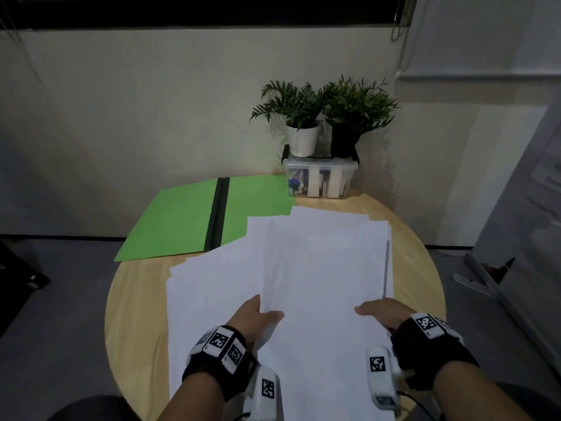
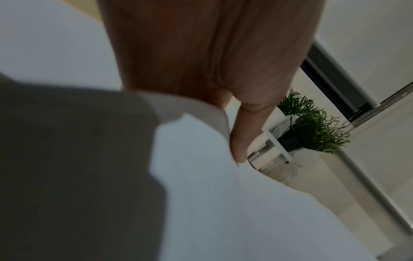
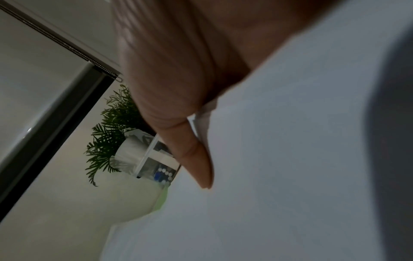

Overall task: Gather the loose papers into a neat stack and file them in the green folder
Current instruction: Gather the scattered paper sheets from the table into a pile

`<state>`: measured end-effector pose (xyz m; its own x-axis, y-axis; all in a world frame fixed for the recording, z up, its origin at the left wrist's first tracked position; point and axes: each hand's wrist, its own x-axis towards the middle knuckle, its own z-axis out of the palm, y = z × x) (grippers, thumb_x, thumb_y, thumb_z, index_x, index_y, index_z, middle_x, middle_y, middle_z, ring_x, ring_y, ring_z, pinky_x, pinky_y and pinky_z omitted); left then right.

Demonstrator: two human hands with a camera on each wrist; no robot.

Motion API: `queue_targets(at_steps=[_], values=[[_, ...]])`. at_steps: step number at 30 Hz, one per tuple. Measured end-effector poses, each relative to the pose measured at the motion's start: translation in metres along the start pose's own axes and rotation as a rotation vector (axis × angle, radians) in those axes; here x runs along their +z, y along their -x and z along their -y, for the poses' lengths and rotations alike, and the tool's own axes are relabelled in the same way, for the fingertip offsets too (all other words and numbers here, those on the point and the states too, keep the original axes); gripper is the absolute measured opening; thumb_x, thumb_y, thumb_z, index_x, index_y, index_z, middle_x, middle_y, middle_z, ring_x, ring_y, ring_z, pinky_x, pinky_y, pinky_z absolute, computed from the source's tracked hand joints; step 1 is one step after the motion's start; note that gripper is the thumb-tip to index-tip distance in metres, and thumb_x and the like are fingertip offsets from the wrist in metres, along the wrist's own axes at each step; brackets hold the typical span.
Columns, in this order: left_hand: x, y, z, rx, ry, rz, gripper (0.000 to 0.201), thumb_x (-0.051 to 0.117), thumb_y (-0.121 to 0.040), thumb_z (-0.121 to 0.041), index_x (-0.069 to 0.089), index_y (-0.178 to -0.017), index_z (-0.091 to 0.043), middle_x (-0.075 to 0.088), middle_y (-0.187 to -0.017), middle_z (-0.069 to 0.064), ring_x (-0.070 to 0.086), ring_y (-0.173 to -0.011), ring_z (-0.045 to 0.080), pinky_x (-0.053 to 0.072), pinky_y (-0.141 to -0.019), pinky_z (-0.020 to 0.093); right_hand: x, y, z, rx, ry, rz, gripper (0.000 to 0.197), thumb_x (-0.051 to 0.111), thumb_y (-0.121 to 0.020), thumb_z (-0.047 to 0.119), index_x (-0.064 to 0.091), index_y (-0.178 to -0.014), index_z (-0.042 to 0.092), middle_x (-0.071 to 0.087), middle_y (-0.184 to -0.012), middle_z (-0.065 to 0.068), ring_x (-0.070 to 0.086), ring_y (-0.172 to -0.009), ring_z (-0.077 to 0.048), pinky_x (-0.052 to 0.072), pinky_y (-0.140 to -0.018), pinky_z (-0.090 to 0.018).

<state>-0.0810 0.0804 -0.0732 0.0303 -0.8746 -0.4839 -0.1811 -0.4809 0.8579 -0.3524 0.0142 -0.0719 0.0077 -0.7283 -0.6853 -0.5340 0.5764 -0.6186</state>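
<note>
The gathering looks to be the step in hand: the papers (image 1: 318,268) lie fanned across the middle of the bench (image 1: 136,299), edges uneven, far corners overlapping the open green folder (image 1: 182,220) at the back left edge. The left hand (image 1: 258,317) pinches the near left side of the top sheets, thumb on top; the right hand (image 1: 382,312) grips the near right side likewise. Next, I'd say, they need squaring up before sliding into the folder.

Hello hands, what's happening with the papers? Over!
Left hand and right hand both grip papers. Sheets uneven, overlapping open green folder. Nothing blocking.
</note>
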Motion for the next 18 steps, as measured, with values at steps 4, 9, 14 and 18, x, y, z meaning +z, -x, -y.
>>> queue_targets(at_steps=[4, 9, 14, 18], values=[[-0.005, 0.005, 0.006, 0.018, 0.029, 0.000, 0.026, 0.063, -0.086, -0.015, 0.062, -0.112, -0.016, 0.071, -0.099, 0.001, 0.067, -0.091, 0.021, 0.053, -0.084, 0.034, 0.002, 0.017, 0.002, 0.027, -0.035, 0.036, 0.067, 0.075, -0.059, 0.026, 0.060, -0.120, 0.002, 0.061, -0.105, -0.012, 0.058, -0.094, -0.028, 0.044, -0.086, -0.031], [-0.008, 0.003, 0.001, 0.011, -0.172, 0.111, 0.027, 0.067, -0.083, -0.025, 0.064, -0.110, -0.025, 0.069, -0.115, 0.000, 0.064, -0.109, 0.022, 0.049, -0.098, 0.037, 0.009, 0.016, -0.001, -0.001, -0.093, 0.069, 0.068, 0.070, -0.081, 0.030, 0.043, -0.139, 0.005, 0.042, -0.147, -0.010, 0.039, -0.134, -0.025, 0.026, -0.112, -0.030], [-0.029, -0.001, 0.007, -0.128, -0.638, -0.367, 0.072, 0.065, -0.069, -0.060, 0.050, -0.132, -0.030, 0.044, -0.144, 0.011, 0.035, -0.137, 0.030, 0.027, -0.113, 0.040, 0.005, 0.017, -0.001, -0.013, -0.125, 0.000, 0.057, 0.060, -0.089, 0.028, 0.045, -0.136, -0.001, 0.048, -0.137, -0.017, 0.047, -0.105, -0.024, 0.037, -0.082, -0.025], [-0.058, 0.010, 0.021, -0.231, -0.377, -0.543, 0.075, 0.072, -0.078, -0.036, 0.037, -0.140, -0.014, 0.040, -0.145, 0.020, 0.036, -0.136, 0.034, 0.029, -0.112, 0.041, 0.003, 0.022, -0.007, -0.007, -0.179, 0.026, 0.061, 0.071, -0.079, 0.031, 0.055, -0.128, -0.001, 0.058, -0.128, -0.013, 0.055, -0.113, -0.030, 0.045, -0.092, -0.031]])
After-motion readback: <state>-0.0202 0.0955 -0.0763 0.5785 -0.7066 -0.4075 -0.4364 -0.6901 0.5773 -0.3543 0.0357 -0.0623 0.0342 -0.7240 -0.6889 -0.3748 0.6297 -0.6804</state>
